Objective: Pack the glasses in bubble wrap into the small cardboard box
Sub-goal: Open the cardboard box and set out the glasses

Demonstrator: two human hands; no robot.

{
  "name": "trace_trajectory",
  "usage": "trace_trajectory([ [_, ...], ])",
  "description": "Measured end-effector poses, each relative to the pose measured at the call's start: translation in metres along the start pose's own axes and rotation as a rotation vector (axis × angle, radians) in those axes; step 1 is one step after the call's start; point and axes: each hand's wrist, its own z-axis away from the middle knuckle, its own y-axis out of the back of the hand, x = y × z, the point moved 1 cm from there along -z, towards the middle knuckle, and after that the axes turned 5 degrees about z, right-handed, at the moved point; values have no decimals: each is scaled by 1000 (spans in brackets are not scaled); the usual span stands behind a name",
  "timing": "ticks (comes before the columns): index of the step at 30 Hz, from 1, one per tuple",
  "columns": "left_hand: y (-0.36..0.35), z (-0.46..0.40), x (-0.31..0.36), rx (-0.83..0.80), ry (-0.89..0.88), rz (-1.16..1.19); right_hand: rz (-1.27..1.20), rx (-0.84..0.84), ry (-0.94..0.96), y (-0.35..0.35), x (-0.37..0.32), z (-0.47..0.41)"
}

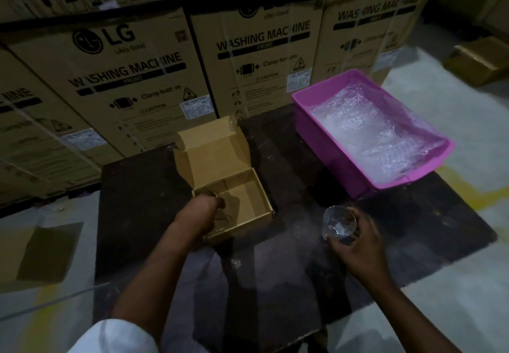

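Observation:
A small cardboard box [256,201] stands open on the dark table, its lid flap raised at the back. My left hand [203,212] reaches into the box's near left corner. Its fingers curl round a clear glass [223,221] that shows only faintly against the cardboard. To the right of the box, my right hand [358,248] grips a second clear glass [338,223] above the table, with its mouth tilted toward me. Neither glass has wrap on it. Bubble wrap [369,129] lies in a pink tray [316,137] at the back right.
The dark table [143,215] is low and stands on a pale floor. Large washing-machine cartons [132,71] form a wall right behind it. A flat piece of cardboard [41,253] lies on the floor to the left, and a brown box [479,60] sits on the floor far right.

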Motion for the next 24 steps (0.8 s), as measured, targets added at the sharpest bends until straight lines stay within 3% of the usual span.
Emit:
trace_trajectory([
  [17, -13, 17, 22, 205, 38, 13, 23, -29, -60, 0, 10, 15],
  [20, -13, 21, 26, 225, 45, -41, 53, -42, -16, 2, 9, 17],
  [24, -11, 23, 25, 255, 74, -30, 42, 134, 220, 15, -21, 30],
])
